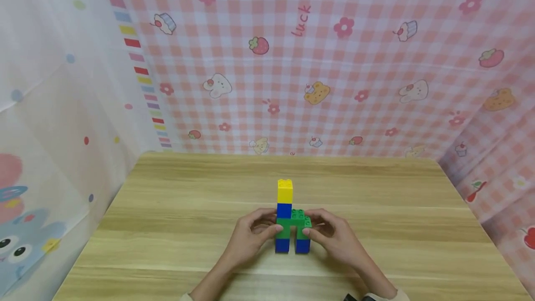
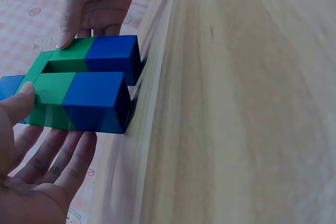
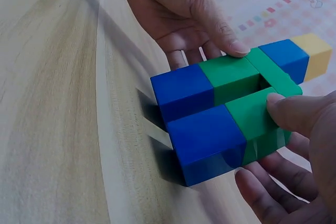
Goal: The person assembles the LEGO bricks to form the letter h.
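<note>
A four-cornered animal-like figure of building blocks (image 1: 284, 232) stands upright between my hands. It has two green legs on blue feet, the left foot block (image 2: 97, 100) and the right foot block (image 3: 207, 140). A green bridge with studs joins the legs. Above its left end rises a neck of a blue block (image 1: 284, 210) topped by a yellow block (image 1: 285, 193). My left hand (image 1: 246, 236) grips the left green leg, thumb on the near face and fingers behind. From the other side my right hand (image 1: 340, 238) holds the right green leg likewise.
The figure is over a wood-grain table (image 1: 188, 199). Behind the table hangs a pink checked cloth (image 1: 276, 68), with a pale dotted cloth (image 1: 83, 82) on the left. A dark object (image 1: 350, 297) shows at the right forearm, by the bottom edge.
</note>
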Demonstrator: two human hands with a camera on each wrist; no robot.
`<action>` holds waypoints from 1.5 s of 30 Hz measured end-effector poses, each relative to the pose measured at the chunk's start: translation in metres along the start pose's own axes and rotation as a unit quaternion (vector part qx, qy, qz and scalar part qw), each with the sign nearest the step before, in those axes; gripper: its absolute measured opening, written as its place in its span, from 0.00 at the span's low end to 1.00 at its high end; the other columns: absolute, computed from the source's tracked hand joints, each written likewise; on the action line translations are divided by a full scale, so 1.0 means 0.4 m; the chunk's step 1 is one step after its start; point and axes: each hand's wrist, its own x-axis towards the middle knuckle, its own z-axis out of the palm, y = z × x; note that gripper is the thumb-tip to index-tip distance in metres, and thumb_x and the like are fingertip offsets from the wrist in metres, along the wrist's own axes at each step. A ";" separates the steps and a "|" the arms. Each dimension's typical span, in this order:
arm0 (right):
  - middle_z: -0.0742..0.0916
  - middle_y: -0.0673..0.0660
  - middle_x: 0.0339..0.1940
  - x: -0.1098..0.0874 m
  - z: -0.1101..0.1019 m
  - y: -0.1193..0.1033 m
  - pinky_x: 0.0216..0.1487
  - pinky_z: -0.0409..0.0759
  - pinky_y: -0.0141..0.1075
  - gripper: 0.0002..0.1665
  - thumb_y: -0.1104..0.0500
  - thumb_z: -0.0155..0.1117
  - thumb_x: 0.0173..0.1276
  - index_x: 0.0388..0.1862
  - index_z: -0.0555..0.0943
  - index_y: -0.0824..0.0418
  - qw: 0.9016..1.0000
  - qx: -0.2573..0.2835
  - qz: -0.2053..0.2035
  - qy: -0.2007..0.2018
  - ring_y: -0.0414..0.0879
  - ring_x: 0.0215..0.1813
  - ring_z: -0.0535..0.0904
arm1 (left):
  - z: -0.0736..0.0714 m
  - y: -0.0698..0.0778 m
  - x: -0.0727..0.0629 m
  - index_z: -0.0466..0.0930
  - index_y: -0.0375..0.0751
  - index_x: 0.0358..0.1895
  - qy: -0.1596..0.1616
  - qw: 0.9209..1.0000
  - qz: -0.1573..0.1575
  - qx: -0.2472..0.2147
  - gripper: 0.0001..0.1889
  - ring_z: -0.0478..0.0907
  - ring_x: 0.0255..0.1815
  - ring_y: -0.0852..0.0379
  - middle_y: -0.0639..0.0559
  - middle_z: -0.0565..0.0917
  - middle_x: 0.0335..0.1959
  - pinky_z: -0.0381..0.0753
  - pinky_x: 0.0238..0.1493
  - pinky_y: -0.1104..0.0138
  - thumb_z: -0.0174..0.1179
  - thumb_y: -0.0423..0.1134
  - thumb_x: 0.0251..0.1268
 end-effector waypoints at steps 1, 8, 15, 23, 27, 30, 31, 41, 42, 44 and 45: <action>0.87 0.58 0.52 -0.001 0.000 0.001 0.55 0.86 0.30 0.23 0.53 0.71 0.70 0.62 0.81 0.56 1.000 0.002 0.001 -0.001 0.46 0.50 0.85 | 0.000 0.000 0.000 0.81 0.50 0.63 0.000 1.000 -0.001 0.000 0.23 0.84 0.53 0.53 0.48 0.87 0.51 0.86 0.56 0.71 0.69 0.50 0.67; 0.87 0.59 0.50 -0.001 -0.002 0.001 0.51 0.86 0.29 0.25 0.55 0.71 0.70 0.64 0.79 0.59 1.000 0.008 0.011 -0.010 0.46 0.47 0.84 | 0.005 -0.001 0.002 0.78 0.46 0.67 -0.001 1.000 -0.006 0.003 0.25 0.85 0.53 0.54 0.47 0.88 0.52 0.86 0.56 0.71 0.68 0.45 0.69; 0.88 0.57 0.49 0.001 -0.001 0.007 0.49 0.85 0.29 0.26 0.55 0.72 0.70 0.65 0.80 0.57 0.999 -0.011 0.038 -0.008 0.46 0.47 0.83 | 0.012 -0.006 0.004 0.79 0.47 0.67 0.008 0.999 -0.035 0.030 0.26 0.86 0.51 0.56 0.52 0.89 0.49 0.86 0.56 0.71 0.69 0.46 0.68; 0.89 0.55 0.46 -0.006 0.004 0.023 0.47 0.85 0.28 0.25 0.51 0.71 0.70 0.62 0.82 0.60 0.998 -0.029 0.046 -0.019 0.44 0.46 0.85 | 0.021 -0.020 0.002 0.83 0.37 0.60 0.013 0.998 -0.063 0.021 0.22 0.88 0.49 0.55 0.47 0.90 0.46 0.88 0.50 0.72 0.70 0.45 0.67; 0.89 0.55 0.48 -0.009 0.005 0.032 0.50 0.85 0.27 0.25 0.51 0.70 0.71 0.63 0.81 0.61 0.999 -0.020 0.042 -0.024 0.44 0.48 0.85 | 0.025 -0.024 0.001 0.84 0.35 0.57 0.013 0.998 -0.058 0.013 0.20 0.88 0.45 0.55 0.44 0.90 0.44 0.89 0.46 0.71 0.70 0.42 0.67; 0.89 0.56 0.49 -0.011 0.006 0.034 0.51 0.85 0.27 0.25 0.52 0.70 0.71 0.63 0.81 0.61 0.999 -0.012 0.043 -0.023 0.45 0.49 0.85 | 0.028 -0.024 0.001 0.84 0.34 0.57 0.010 0.998 -0.057 0.019 0.20 0.87 0.43 0.56 0.44 0.90 0.42 0.89 0.43 0.71 0.69 0.43 0.68; 0.89 0.56 0.49 -0.011 0.007 0.034 0.51 0.85 0.27 0.24 0.52 0.70 0.71 0.63 0.81 0.61 0.999 -0.011 0.044 -0.022 0.45 0.49 0.85 | 0.029 -0.023 0.001 0.84 0.34 0.57 0.010 0.998 -0.056 0.023 0.20 0.87 0.42 0.56 0.44 0.90 0.42 0.89 0.43 0.72 0.69 0.43 0.68; 0.89 0.53 0.49 -0.009 0.019 0.036 0.50 0.84 0.28 0.21 0.53 0.70 0.71 0.61 0.83 0.56 0.998 -0.030 0.060 0.002 0.43 0.49 0.84 | 0.030 -0.012 0.001 0.85 0.34 0.56 0.009 0.996 -0.057 0.067 0.18 0.85 0.34 0.57 0.45 0.87 0.41 0.88 0.34 0.71 0.67 0.42 0.70; 0.89 0.52 0.50 -0.008 0.021 0.036 0.50 0.83 0.28 0.20 0.53 0.70 0.71 0.60 0.83 0.55 0.997 -0.036 0.063 0.003 0.43 0.49 0.84 | 0.031 -0.013 0.001 0.85 0.34 0.56 0.009 0.996 -0.059 0.066 0.18 0.85 0.35 0.57 0.45 0.87 0.41 0.88 0.34 0.71 0.67 0.42 0.70; 0.88 0.51 0.51 -0.008 0.023 0.038 0.50 0.83 0.28 0.19 0.54 0.70 0.71 0.59 0.84 0.54 0.997 -0.048 0.068 0.003 0.43 0.49 0.84 | 0.032 -0.013 0.001 0.84 0.33 0.56 0.009 0.996 -0.062 0.070 0.18 0.85 0.35 0.57 0.45 0.87 0.42 0.88 0.35 0.71 0.67 0.42 0.70; 0.88 0.51 0.51 -0.008 0.023 0.038 0.50 0.83 0.28 0.19 0.54 0.70 0.71 0.59 0.84 0.54 0.996 -0.054 0.071 0.003 0.42 0.49 0.84 | 0.033 -0.014 0.002 0.84 0.33 0.56 0.010 0.995 -0.062 0.072 0.18 0.85 0.36 0.57 0.45 0.87 0.42 0.88 0.35 0.71 0.67 0.41 0.69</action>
